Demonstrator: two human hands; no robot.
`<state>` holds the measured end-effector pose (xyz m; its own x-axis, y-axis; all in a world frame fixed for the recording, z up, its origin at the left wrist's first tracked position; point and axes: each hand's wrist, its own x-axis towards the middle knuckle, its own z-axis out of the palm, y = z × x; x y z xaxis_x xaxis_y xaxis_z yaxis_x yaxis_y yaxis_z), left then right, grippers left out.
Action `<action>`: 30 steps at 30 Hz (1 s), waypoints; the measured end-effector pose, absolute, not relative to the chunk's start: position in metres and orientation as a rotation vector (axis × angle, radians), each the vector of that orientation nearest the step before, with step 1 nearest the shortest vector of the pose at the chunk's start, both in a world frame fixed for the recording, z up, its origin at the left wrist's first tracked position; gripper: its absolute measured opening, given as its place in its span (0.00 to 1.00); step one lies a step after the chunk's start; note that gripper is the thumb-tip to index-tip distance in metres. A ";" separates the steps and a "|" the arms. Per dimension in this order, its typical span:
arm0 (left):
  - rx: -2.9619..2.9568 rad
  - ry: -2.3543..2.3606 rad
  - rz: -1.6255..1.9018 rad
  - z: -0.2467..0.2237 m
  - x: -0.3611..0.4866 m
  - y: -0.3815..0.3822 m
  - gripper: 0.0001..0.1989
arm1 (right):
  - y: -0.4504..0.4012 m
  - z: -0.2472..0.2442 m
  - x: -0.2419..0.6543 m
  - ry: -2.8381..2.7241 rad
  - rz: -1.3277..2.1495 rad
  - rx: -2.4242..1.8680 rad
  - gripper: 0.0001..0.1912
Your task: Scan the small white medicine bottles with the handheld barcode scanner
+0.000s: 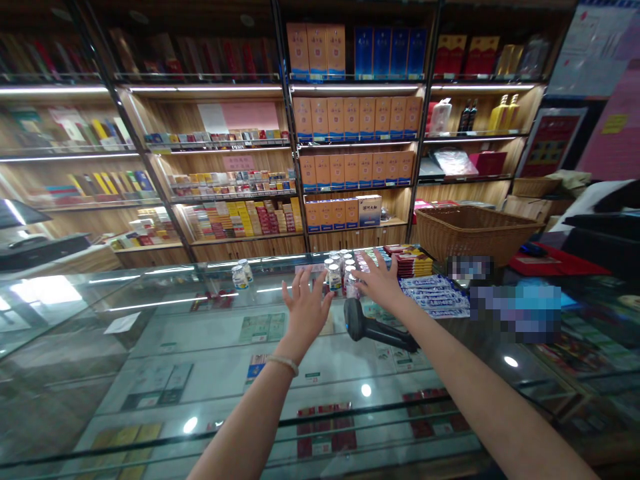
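My left hand [307, 308] is over the glass counter [210, 353], its fingers spread and nothing in them. Just beyond its fingertips stands a cluster of small white-capped jars [334, 277]. My right hand [381, 285] reaches to the right side of that cluster with fingers apart. Its thumb side is against or very near the closest jar [351, 288]; I cannot tell whether they touch. Colourful small packs [371, 259] lie under and behind its fingertips. A black handheld barcode scanner [373, 327] lies below my right hand, partly behind the forearm.
Two more white-capped jars [243, 273] stand to the left. Blue-and-white long packs [435, 297] and stacked red-yellow boxes [415, 260] lie at the right, before a wicker basket [470, 230]. Shelves of boxed goods [355, 117] line the back wall.
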<state>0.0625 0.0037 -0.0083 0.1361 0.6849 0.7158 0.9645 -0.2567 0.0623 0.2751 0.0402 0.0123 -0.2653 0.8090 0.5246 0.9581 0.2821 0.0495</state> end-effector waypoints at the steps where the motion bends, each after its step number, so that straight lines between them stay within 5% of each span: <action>1: -2.005 -1.591 -0.900 -0.008 0.063 0.003 0.24 | 0.040 0.014 0.275 -2.164 -0.519 -1.572 0.16; 30: -2.027 -1.627 -0.901 -0.010 0.061 0.002 0.25 | 0.038 0.023 0.275 -2.244 -0.590 -1.470 0.12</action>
<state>0.0610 0.0022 -0.0099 0.1200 0.7141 0.6896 0.9635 -0.2511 0.0924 0.2748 0.0379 0.0234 -0.3723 0.7584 0.5350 0.9235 0.3602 0.1320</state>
